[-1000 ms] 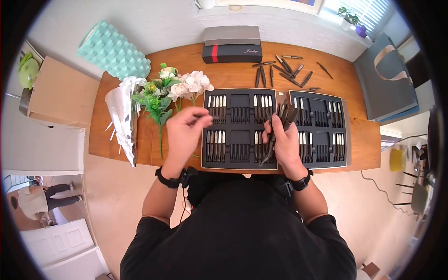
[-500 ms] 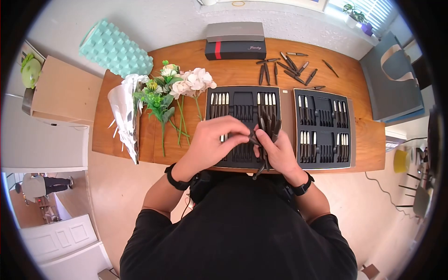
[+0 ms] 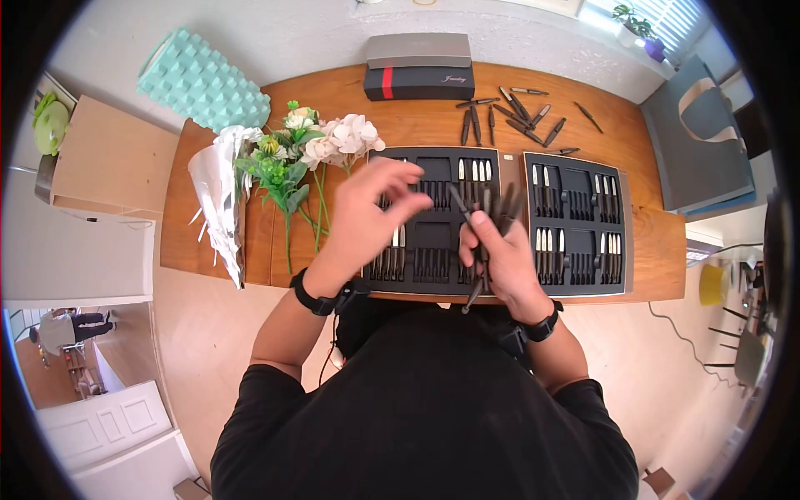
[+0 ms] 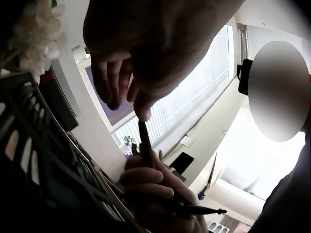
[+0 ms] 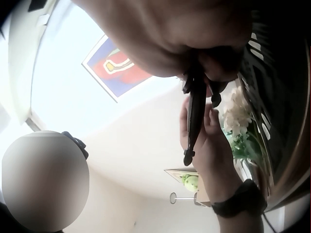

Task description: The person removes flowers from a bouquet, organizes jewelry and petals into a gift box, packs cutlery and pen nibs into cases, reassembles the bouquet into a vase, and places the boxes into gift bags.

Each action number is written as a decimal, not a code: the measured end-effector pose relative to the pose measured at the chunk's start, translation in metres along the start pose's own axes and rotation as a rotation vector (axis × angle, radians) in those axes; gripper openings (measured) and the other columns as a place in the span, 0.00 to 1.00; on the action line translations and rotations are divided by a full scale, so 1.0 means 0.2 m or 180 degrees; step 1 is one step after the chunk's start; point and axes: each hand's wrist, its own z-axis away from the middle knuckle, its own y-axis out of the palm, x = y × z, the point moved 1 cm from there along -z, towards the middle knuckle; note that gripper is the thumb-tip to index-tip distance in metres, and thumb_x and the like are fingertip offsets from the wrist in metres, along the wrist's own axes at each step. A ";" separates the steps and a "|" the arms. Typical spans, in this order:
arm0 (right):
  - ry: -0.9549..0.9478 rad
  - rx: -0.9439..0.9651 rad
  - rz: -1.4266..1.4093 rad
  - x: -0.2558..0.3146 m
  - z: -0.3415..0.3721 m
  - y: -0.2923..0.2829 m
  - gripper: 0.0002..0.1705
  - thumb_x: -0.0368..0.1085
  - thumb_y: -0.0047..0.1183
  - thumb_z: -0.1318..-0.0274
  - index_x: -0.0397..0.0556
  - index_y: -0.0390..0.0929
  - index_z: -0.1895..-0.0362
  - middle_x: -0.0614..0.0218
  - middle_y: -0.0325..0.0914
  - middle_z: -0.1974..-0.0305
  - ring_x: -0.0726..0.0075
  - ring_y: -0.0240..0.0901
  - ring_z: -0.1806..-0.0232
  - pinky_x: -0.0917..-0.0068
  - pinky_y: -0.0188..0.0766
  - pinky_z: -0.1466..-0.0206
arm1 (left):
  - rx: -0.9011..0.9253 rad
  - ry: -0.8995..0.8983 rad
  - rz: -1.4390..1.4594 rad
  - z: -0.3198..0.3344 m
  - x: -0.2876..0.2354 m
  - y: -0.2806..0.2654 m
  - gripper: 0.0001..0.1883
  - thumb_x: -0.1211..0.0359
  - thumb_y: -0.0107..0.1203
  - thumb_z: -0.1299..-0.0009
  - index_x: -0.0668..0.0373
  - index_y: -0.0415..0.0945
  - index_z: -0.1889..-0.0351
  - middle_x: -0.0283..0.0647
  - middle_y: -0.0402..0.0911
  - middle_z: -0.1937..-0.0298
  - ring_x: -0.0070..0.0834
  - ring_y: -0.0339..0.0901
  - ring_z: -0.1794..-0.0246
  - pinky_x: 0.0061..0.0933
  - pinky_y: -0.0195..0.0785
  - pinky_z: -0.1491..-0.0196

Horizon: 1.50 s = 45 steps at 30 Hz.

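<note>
My right hand [image 3: 507, 254] grips a bundle of dark slim pen-like tools [image 3: 492, 204] above the gap between two trays. One tool [image 5: 196, 116] sticks out of the fist, tapering to a small knob, in the right wrist view. My left hand [image 3: 375, 208] hovers over the left tray [image 3: 432, 227], thumb and forefinger apart with nothing between them. In the left wrist view its fingertips overlap the top of a dark tool [image 4: 145, 138] held by the right hand. Rows of tools with silvery tips fill slots in the left tray and the right tray [image 3: 575, 162].
Several loose dark tools [image 3: 522, 125] lie at the back right, beside a dark box with a red band [image 3: 421, 83]. Artificial flowers [image 3: 342, 142] and a foil wrap [image 3: 218, 204] lie left. A teal studded roller [image 3: 204, 83] and a grey bag [image 3: 696, 142] flank the table.
My left hand first moved right to the bundle and touched a tool there, then drew back up and left. The right hand keeps its grip, the bundle now turned with one tool pointing up-left.
</note>
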 end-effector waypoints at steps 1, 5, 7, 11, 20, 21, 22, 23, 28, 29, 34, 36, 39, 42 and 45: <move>-0.0156 -0.0144 0.0098 0.03 0.01 -0.01 0.15 0.48 0.55 0.09 0.50 0.77 0.42 0.76 0.77 0.66 0.77 0.79 0.70 0.79 0.64 0.72 | -0.0243 -0.0214 -0.0225 0.00 0.06 -0.04 0.12 0.76 0.79 0.28 0.65 0.90 0.49 0.39 0.91 0.59 0.22 0.89 0.60 0.28 0.83 0.53; -0.0886 -0.0468 0.0190 0.03 0.01 -0.14 0.11 0.41 0.56 0.09 0.45 0.78 0.43 0.71 0.76 0.65 0.75 0.77 0.69 0.76 0.73 0.65 | 0.0026 -0.0370 -0.1496 0.03 0.33 -0.15 0.12 0.66 0.79 0.26 0.65 0.89 0.56 0.43 0.89 0.65 0.32 0.88 0.67 0.35 0.80 0.60; -0.0919 -0.0548 0.0203 0.03 0.01 -0.17 0.11 0.40 0.56 0.09 0.45 0.78 0.44 0.71 0.76 0.65 0.75 0.77 0.69 0.75 0.74 0.64 | 0.0413 -0.0445 -0.2015 0.04 0.35 -0.14 0.16 0.61 0.79 0.26 0.64 0.87 0.62 0.47 0.89 0.66 0.41 0.88 0.67 0.42 0.79 0.61; -0.0901 -0.0647 0.0271 -0.02 0.01 -0.20 0.10 0.39 0.56 0.09 0.44 0.78 0.44 0.70 0.76 0.65 0.74 0.76 0.69 0.75 0.75 0.63 | 0.0325 -0.0450 -0.2393 0.02 0.38 -0.10 0.17 0.61 0.79 0.28 0.64 0.86 0.64 0.48 0.88 0.67 0.46 0.89 0.65 0.46 0.80 0.59; -0.0872 -0.0634 0.0411 -0.06 -0.01 -0.21 0.13 0.45 0.55 0.08 0.49 0.78 0.46 0.75 0.76 0.66 0.78 0.77 0.69 0.79 0.65 0.70 | 0.0399 -0.1115 -0.1262 -0.04 0.29 -0.12 0.10 0.69 0.75 0.29 0.67 0.87 0.63 0.43 0.92 0.68 0.29 0.89 0.71 0.32 0.83 0.62; -0.0852 -0.0622 0.0417 -0.06 -0.01 -0.21 0.13 0.45 0.55 0.08 0.49 0.79 0.46 0.74 0.76 0.66 0.78 0.77 0.69 0.79 0.65 0.70 | 0.0569 -0.1228 -0.0808 -0.05 0.27 -0.11 0.09 0.70 0.75 0.28 0.67 0.87 0.62 0.40 0.92 0.68 0.23 0.89 0.69 0.28 0.82 0.61; -0.0848 -0.0622 0.0425 -0.06 -0.01 -0.22 0.13 0.45 0.55 0.08 0.49 0.79 0.46 0.74 0.76 0.66 0.78 0.77 0.69 0.79 0.65 0.70 | 0.0730 -0.1333 -0.0351 -0.06 0.27 -0.10 0.09 0.71 0.75 0.27 0.67 0.87 0.61 0.36 0.92 0.67 0.18 0.88 0.67 0.24 0.81 0.60; -0.0846 -0.0596 0.0430 -0.07 -0.02 -0.22 0.13 0.45 0.55 0.08 0.49 0.79 0.46 0.74 0.76 0.66 0.77 0.77 0.69 0.79 0.66 0.69 | 0.0911 -0.1419 -0.0036 -0.06 0.28 -0.09 0.08 0.74 0.74 0.26 0.65 0.85 0.57 0.34 0.91 0.66 0.18 0.89 0.65 0.23 0.80 0.58; -0.0769 -0.0647 0.0287 -0.06 -0.01 -0.22 0.10 0.37 0.54 0.08 0.43 0.78 0.47 0.71 0.76 0.67 0.75 0.76 0.69 0.74 0.74 0.64 | 0.1286 -0.1450 0.0584 -0.14 0.35 -0.05 0.09 0.77 0.71 0.23 0.64 0.82 0.50 0.35 0.91 0.62 0.20 0.91 0.62 0.25 0.81 0.57; -0.0802 -0.0594 0.0315 -0.07 -0.02 -0.22 0.11 0.39 0.54 0.08 0.45 0.78 0.47 0.72 0.76 0.66 0.75 0.76 0.69 0.75 0.72 0.65 | 0.1385 -0.1445 0.0702 -0.15 0.36 -0.05 0.08 0.78 0.69 0.22 0.64 0.82 0.49 0.36 0.91 0.61 0.22 0.92 0.61 0.26 0.82 0.57; -0.0868 -0.0569 0.0316 -0.07 -0.03 -0.22 0.12 0.41 0.55 0.08 0.47 0.79 0.48 0.72 0.76 0.66 0.75 0.76 0.69 0.76 0.71 0.65 | 0.1569 -0.1587 0.0673 -0.21 0.35 -0.03 0.05 0.74 0.68 0.18 0.66 0.84 0.51 0.38 0.93 0.58 0.24 0.92 0.61 0.29 0.84 0.57; -0.0835 -0.0571 0.0357 -0.07 -0.02 -0.22 0.12 0.41 0.55 0.08 0.46 0.78 0.49 0.72 0.75 0.66 0.75 0.76 0.69 0.75 0.71 0.65 | 0.1727 -0.1587 0.0608 -0.22 0.38 -0.03 0.07 0.72 0.68 0.18 0.67 0.85 0.52 0.40 0.93 0.58 0.26 0.92 0.62 0.30 0.86 0.56; -0.0820 -0.0561 0.0429 -0.07 -0.02 -0.23 0.12 0.41 0.55 0.08 0.46 0.78 0.49 0.72 0.75 0.66 0.75 0.76 0.69 0.75 0.71 0.65 | 0.1718 -0.1390 0.0635 -0.24 0.41 -0.03 0.08 0.71 0.70 0.19 0.68 0.88 0.51 0.40 0.94 0.59 0.25 0.91 0.63 0.30 0.85 0.56; -0.0822 -0.0566 0.0447 -0.08 -0.03 -0.23 0.12 0.41 0.55 0.08 0.46 0.78 0.50 0.72 0.75 0.66 0.75 0.76 0.69 0.75 0.71 0.65 | 0.1743 -0.1089 -0.0314 -0.28 0.41 -0.02 0.07 0.70 0.71 0.19 0.66 0.90 0.53 0.36 0.92 0.64 0.20 0.88 0.64 0.28 0.81 0.57; -0.0843 -0.0551 0.0419 -0.08 -0.03 -0.22 0.13 0.41 0.55 0.08 0.46 0.78 0.52 0.72 0.75 0.66 0.75 0.76 0.69 0.76 0.71 0.65 | 0.1768 -0.0901 -0.0977 -0.32 0.44 0.02 0.07 0.71 0.75 0.23 0.66 0.92 0.55 0.37 0.92 0.66 0.21 0.86 0.66 0.30 0.80 0.58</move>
